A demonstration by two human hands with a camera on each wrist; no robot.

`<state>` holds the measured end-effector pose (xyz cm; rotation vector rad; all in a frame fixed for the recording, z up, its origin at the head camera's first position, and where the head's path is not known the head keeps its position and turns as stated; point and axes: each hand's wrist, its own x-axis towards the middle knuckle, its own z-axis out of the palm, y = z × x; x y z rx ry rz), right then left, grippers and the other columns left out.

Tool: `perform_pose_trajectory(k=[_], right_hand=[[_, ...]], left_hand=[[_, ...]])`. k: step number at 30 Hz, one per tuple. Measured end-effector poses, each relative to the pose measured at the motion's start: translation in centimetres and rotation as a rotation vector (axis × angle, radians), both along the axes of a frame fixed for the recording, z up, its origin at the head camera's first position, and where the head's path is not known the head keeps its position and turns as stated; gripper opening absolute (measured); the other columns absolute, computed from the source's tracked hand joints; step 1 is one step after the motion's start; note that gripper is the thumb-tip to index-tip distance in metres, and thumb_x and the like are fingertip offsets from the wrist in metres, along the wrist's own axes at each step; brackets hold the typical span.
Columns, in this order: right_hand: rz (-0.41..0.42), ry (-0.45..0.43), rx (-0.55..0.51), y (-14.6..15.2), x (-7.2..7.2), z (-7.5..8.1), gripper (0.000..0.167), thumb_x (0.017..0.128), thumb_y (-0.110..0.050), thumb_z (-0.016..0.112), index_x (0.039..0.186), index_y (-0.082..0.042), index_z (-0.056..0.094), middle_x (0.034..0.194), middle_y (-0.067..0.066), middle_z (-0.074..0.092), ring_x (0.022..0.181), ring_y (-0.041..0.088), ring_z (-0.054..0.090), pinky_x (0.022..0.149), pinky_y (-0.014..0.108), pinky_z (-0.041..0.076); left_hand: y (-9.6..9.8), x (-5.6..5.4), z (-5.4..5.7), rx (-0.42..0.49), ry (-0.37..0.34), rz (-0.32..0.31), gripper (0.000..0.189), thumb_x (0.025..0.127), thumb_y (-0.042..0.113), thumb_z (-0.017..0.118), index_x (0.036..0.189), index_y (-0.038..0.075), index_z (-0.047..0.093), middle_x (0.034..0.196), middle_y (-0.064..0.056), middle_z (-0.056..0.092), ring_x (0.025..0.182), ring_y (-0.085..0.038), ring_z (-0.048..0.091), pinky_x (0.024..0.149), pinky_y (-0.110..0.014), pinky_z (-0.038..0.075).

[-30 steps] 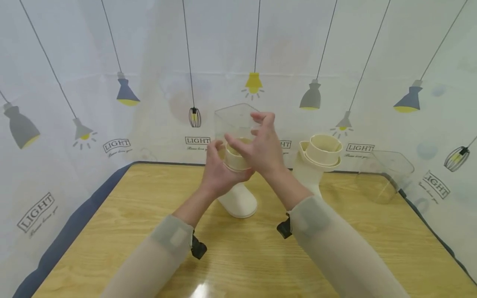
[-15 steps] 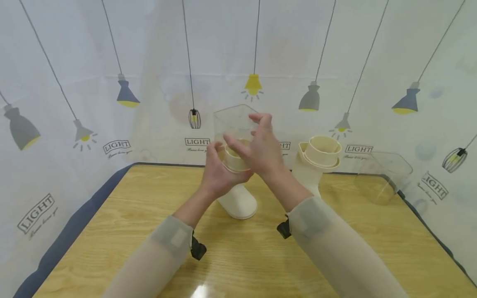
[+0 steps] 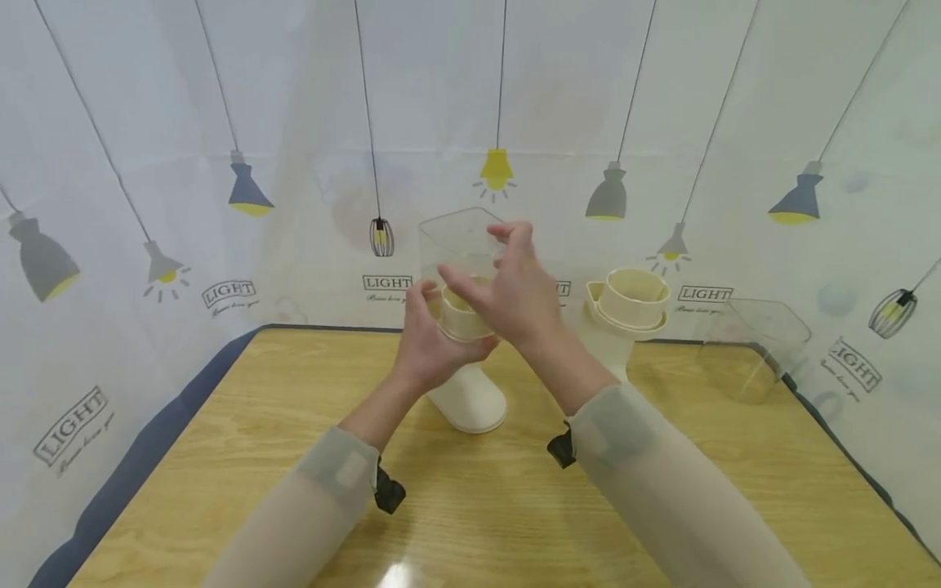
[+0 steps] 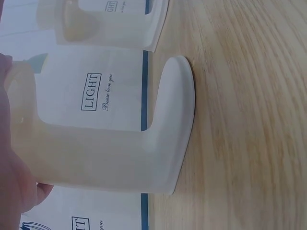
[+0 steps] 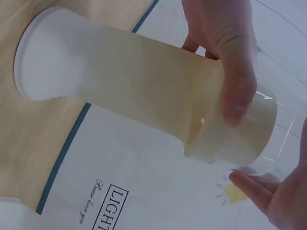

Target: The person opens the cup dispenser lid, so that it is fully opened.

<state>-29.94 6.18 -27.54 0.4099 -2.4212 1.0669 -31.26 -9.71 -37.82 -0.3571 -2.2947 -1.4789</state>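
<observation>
A cream stand (image 3: 470, 398) with a round collar (image 3: 461, 320) at its top stands upright on the table. My left hand (image 3: 434, 343) grips the stand's head, and in the right wrist view the left thumb (image 5: 236, 98) presses on the collar. Over the collar rises a clear squarish container (image 3: 457, 238), its lower end at the ring. My right hand (image 3: 520, 298) holds the container from the right, thumb and fingers spread around it. In the right wrist view, right-hand fingertips (image 5: 247, 184) lie at the clear wall beside the collar. The left wrist view shows the stand's upright body (image 4: 96, 155) and foot (image 4: 175, 110).
A second cream stand (image 3: 638, 298) of the same shape stands at the back right. Farther right is another clear container (image 3: 757, 351) at the table's rear corner. A curtain (image 3: 316, 188) printed with lamps hangs behind the wooden table (image 3: 294, 408).
Both hands keep their places on the stand and the clear container. The head view has shifted very slightly; otherwise nothing visibly moves.
</observation>
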Motion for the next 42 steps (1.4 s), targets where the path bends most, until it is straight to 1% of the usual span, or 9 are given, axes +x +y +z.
perform_pose_trajectory(k=[2,5,10,15,22,30,35,40,42], right_hand=[[0.001,-0.005,0.007,0.0,0.1,0.2,0.091,0.091,-0.067,0.08,0.15,-0.013,0.035,0.161,0.009,0.059,0.127,0.034,0.074,0.077,0.05,0.064],[0.007,-0.007,-0.004,0.1,0.0,0.3,0.09,0.092,-0.066,0.08,0.15,-0.015,0.034,0.164,0.009,0.056,0.127,0.034,0.073,0.085,0.053,0.063],[0.033,0.013,0.033,0.2,0.1,0.5,0.09,0.093,-0.063,0.08,0.161,-0.021,0.038,0.16,0.02,0.056,0.125,0.038,0.073,0.086,0.058,0.064],[0.041,0.023,0.026,0.6,0.1,0.6,0.085,0.093,-0.062,0.081,0.158,-0.018,0.047,0.162,0.015,0.057,0.124,0.036,0.074,0.092,0.055,0.064],[0.037,0.037,0.013,0.6,0.1,0.9,0.084,0.092,-0.063,0.082,0.154,-0.017,0.049,0.161,0.012,0.059,0.121,0.035,0.075,0.09,0.053,0.064],[0.033,-0.013,-0.031,0.5,0.4,1.5,0.083,0.091,-0.064,0.082,0.152,-0.019,0.05,0.16,0.01,0.061,0.123,0.035,0.074,0.093,0.053,0.064],[0.021,-0.005,0.032,0.4,0.8,1.7,0.084,0.09,-0.066,0.082,0.153,-0.019,0.051,0.158,0.011,0.062,0.122,0.034,0.074,0.089,0.053,0.064],[0.004,-0.008,-0.001,0.6,1.0,1.8,0.082,0.09,-0.065,0.081,0.151,-0.021,0.052,0.159,0.01,0.063,0.122,0.033,0.075,0.089,0.054,0.064],[0.008,0.003,0.026,0.6,1.1,1.8,0.082,0.09,-0.066,0.082,0.152,-0.02,0.052,0.157,0.01,0.063,0.122,0.032,0.074,0.086,0.054,0.064]], left_hand=[[-0.1,0.0,0.0,-0.003,-0.003,-0.001,0.122,0.066,0.041,0.105,0.155,0.009,0.028,0.147,-0.02,0.047,0.121,-0.031,0.061,0.101,-0.048,0.059],[-0.1,0.0,0.0,-0.009,-0.007,-0.008,0.123,0.067,0.042,0.104,0.157,0.01,0.027,0.148,-0.02,0.047,0.122,-0.032,0.061,0.101,-0.049,0.058],[-0.2,0.0,0.0,-0.012,-0.015,-0.017,0.123,0.067,0.041,0.104,0.157,0.01,0.026,0.148,-0.02,0.047,0.121,-0.032,0.061,0.1,-0.048,0.059],[-0.2,0.0,0.0,-0.009,-0.008,-0.023,0.123,0.068,0.042,0.104,0.158,0.01,0.026,0.149,-0.021,0.047,0.122,-0.033,0.061,0.1,-0.049,0.059],[-0.2,-0.1,0.2,-0.027,-0.014,-0.018,0.125,0.067,0.045,0.104,0.159,0.011,0.026,0.15,-0.02,0.047,0.124,-0.033,0.06,0.102,-0.05,0.058],[-0.4,-0.1,0.4,-0.027,-0.011,-0.031,0.127,0.068,0.046,0.103,0.162,0.009,0.026,0.151,-0.02,0.047,0.125,-0.033,0.061,0.103,-0.05,0.059],[-0.6,-0.1,0.3,-0.034,-0.016,-0.036,0.126,0.067,0.043,0.104,0.16,0.012,0.026,0.15,-0.019,0.048,0.125,-0.033,0.061,0.103,-0.05,0.059],[-0.7,-0.2,0.3,-0.047,0.005,-0.045,0.126,0.067,0.042,0.104,0.161,0.012,0.026,0.151,-0.02,0.047,0.128,-0.034,0.06,0.106,-0.051,0.057],[-0.7,-0.1,0.2,-0.046,0.002,-0.045,0.126,0.067,0.042,0.104,0.16,0.013,0.026,0.151,-0.019,0.047,0.128,-0.034,0.059,0.107,-0.051,0.056]])
